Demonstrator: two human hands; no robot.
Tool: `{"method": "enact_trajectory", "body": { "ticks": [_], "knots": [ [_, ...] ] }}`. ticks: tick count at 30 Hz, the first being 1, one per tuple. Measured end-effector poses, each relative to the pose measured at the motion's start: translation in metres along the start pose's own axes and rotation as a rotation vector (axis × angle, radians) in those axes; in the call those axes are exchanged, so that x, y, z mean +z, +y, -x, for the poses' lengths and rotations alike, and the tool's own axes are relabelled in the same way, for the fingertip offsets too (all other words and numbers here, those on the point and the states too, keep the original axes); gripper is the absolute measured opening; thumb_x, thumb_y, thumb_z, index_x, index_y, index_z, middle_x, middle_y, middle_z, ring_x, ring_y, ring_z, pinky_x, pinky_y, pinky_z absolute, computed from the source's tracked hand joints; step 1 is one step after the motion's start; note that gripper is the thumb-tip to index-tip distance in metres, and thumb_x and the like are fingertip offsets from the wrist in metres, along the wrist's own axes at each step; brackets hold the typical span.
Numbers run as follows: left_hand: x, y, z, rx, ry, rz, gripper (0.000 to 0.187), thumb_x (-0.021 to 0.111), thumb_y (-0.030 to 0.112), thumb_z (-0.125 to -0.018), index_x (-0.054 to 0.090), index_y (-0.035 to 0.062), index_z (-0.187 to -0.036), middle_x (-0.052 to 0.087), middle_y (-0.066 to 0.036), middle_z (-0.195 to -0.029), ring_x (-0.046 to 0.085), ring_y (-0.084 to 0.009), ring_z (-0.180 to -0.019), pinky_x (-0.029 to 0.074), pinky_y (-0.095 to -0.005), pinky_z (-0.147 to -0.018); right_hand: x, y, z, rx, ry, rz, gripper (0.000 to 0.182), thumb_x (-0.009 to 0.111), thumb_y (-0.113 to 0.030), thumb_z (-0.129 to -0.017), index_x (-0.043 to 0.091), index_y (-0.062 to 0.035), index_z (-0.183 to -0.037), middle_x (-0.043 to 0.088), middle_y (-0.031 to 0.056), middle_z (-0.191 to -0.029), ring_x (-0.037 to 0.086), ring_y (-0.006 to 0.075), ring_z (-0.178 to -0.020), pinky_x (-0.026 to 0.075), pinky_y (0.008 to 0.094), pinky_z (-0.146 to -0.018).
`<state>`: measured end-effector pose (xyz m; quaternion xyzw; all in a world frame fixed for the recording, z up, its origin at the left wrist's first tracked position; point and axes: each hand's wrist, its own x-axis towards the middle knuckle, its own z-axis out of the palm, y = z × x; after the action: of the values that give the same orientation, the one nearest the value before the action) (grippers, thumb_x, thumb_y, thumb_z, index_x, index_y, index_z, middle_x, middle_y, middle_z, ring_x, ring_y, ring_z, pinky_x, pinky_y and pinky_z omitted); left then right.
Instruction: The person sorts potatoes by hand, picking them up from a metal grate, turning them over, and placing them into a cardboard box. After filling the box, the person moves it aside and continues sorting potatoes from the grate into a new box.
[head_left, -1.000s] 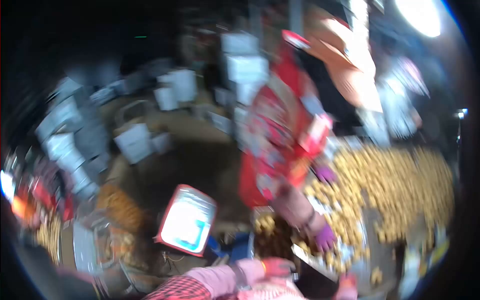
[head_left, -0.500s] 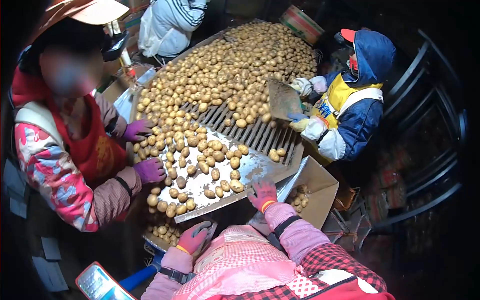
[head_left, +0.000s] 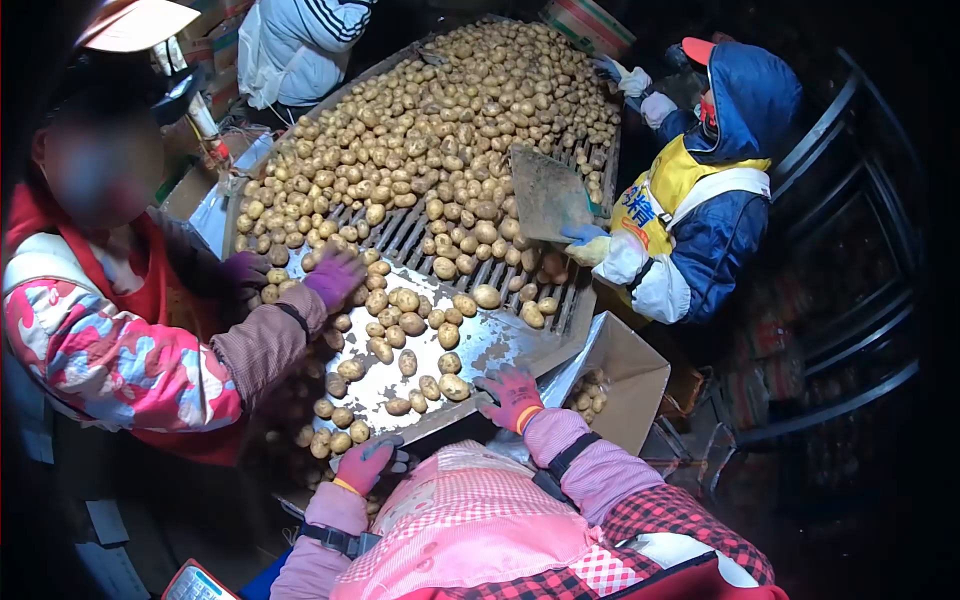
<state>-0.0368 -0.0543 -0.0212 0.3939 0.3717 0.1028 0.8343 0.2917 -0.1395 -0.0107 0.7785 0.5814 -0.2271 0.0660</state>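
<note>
Two pink-gloved hands, the left hand [head_left: 368, 466] and the right hand [head_left: 509, 396], sit at the near edge of a metal sheet [head_left: 510, 338] in the head view, apart from each other. That edge slopes from the left hand's corner, low in the view, up and away past the right hand.

The right hand lies over the rim with its fingers loosely spread, and no potato shows in it. The left hand is by the lower corner, its fingers toward the metal; whether they grip the rim or merely rest there I cannot tell.

The potatoes lie ahead of both hands. Of those on the sheet's near part, one oval potato [head_left: 454, 387] is just to the left of the right fingertips, its long axis roughly along the edge; the right hand is clearly the nearer to it. Another potato [head_left: 359, 431] lies just beyond the left hand, near the corner.

Farther off, a large heap of potatoes [head_left: 430, 130] spreads over a slatted grate [head_left: 399, 236], with a co-worker's purple glove [head_left: 336, 277] to the left and another co-worker's scoop [head_left: 550, 197] to the right.
</note>
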Motion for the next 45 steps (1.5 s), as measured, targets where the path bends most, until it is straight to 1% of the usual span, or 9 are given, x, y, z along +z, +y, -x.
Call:
{"method": "enact_trajectory", "body": {
  "ticks": [12, 17, 23, 25, 29, 33, 35, 37, 45],
  "knots": [
    [0.008, 0.011, -0.007, -0.044, 0.155, -0.008, 0.028, 0.054, 0.017, -0.095, 0.064, -0.0038, -0.112, 0.07, -0.011, -0.096, 0.067, -0.0161, -0.081, 0.054, -0.0263, -0.075, 0.002, 0.012, -0.009, -0.115, 0.002, -0.03, 0.057, 0.053, -0.054, -0.084, 0.051, -0.0249, -0.133, 0.05, 0.0048, -0.136, 0.035, 0.0251, -0.135, 0.015, 0.0512, -0.114],
    [0.008, 0.016, -0.008, -0.112, 0.202, -0.017, 0.027, 0.055, 0.017, -0.095, 0.066, -0.0033, -0.108, 0.07, -0.009, -0.096, 0.067, -0.0149, -0.081, 0.053, -0.0265, -0.075, -0.03, 0.022, -0.025, -0.147, -0.164, -0.141, 0.045, 0.058, -0.045, -0.085, 0.062, -0.0161, -0.119, 0.063, 0.0115, -0.114, 0.058, 0.0306, -0.107, 0.043, 0.0437, -0.096],
    [-0.006, -0.009, -0.01, -0.128, 0.32, -0.11, 0.025, 0.059, 0.016, -0.093, 0.067, -0.0023, -0.107, 0.071, -0.008, -0.093, 0.066, -0.0139, -0.082, 0.053, -0.0268, -0.074, -0.082, 0.108, -0.114, 0.142, 0.943, -0.161, 0.043, 0.064, -0.04, -0.082, 0.065, -0.0092, -0.113, 0.064, 0.0212, -0.108, 0.058, 0.0373, -0.103, 0.042, 0.0479, -0.094],
    [-0.005, -0.006, -0.008, -0.129, 0.347, -0.153, 0.025, 0.06, 0.016, -0.092, 0.067, -0.0024, -0.107, 0.071, -0.008, -0.092, 0.066, -0.0136, -0.081, 0.053, -0.0269, -0.074, -0.104, 0.141, -0.145, 0.532, 0.545, -0.12, 0.058, 0.06, -0.05, -0.082, 0.058, -0.0092, -0.124, 0.055, 0.0247, -0.127, 0.051, 0.0373, -0.119, 0.037, 0.0474, -0.102],
    [0.011, 0.023, -0.01, -0.163, 0.273, 0.017, 0.025, 0.063, 0.018, -0.09, 0.068, -0.0013, -0.106, 0.071, -0.008, -0.09, 0.065, -0.0125, -0.079, 0.052, -0.0267, -0.072, -0.123, 0.214, -0.241, 0.686, -0.112, -0.198, 0.078, 0.045, -0.059, -0.087, 0.035, -0.0058, -0.144, 0.029, 0.0217, -0.15, 0.029, 0.0336, -0.139, 0.026, 0.0439, -0.111],
    [0.014, 0.021, -0.002, -0.08, 0.388, -0.304, 0.023, 0.061, 0.014, -0.091, 0.068, -0.0015, -0.105, 0.071, -0.009, -0.089, 0.065, -0.013, -0.076, 0.052, -0.0273, -0.072, -0.141, 0.244, -0.305, 0.109, 0.374, 0.054, 0.062, 0.032, -0.046, -0.098, 0.03, -0.007, -0.147, 0.026, 0.0174, -0.153, 0.023, 0.0299, -0.142, 0.021, 0.0383, -0.115],
    [0.012, 0.02, -0.002, -0.122, 0.386, -0.172, 0.023, 0.061, 0.015, -0.09, 0.068, -0.001, -0.105, 0.071, -0.008, -0.087, 0.065, -0.0119, -0.075, 0.052, -0.0268, -0.071, -0.182, 0.225, -0.316, 0.61, -0.023, -0.283, 0.092, 0.046, -0.073, -0.082, 0.034, -0.007, -0.145, 0.026, 0.0199, -0.153, 0.033, 0.0338, -0.137, 0.025, 0.0358, -0.113],
    [0.012, 0.025, -0.005, -0.122, 0.374, -0.193, 0.022, 0.062, 0.015, -0.09, 0.068, -0.001, -0.105, 0.071, -0.008, -0.086, 0.065, -0.0112, -0.076, 0.052, -0.0267, -0.07, -0.177, 0.219, -0.316, 0.331, 0.081, -0.304, 0.086, 0.051, -0.073, -0.079, 0.041, -0.016, -0.143, 0.031, 0.0227, -0.149, 0.042, 0.0371, -0.131, 0.031, 0.0383, -0.11],
    [0.012, 0.02, -0.011, -0.136, 0.309, 0.004, 0.022, 0.056, 0.011, -0.094, 0.066, -0.0034, -0.108, 0.071, -0.01, -0.089, 0.068, -0.0166, -0.072, 0.055, -0.028, -0.067, -0.131, 0.144, -0.225, 0.233, 0.164, 0.111, 0.064, 0.047, -0.068, -0.082, 0.054, -0.0301, -0.133, 0.045, 0.0176, -0.139, 0.042, 0.0383, -0.127, 0.031, 0.0441, -0.109]
  ]
}}
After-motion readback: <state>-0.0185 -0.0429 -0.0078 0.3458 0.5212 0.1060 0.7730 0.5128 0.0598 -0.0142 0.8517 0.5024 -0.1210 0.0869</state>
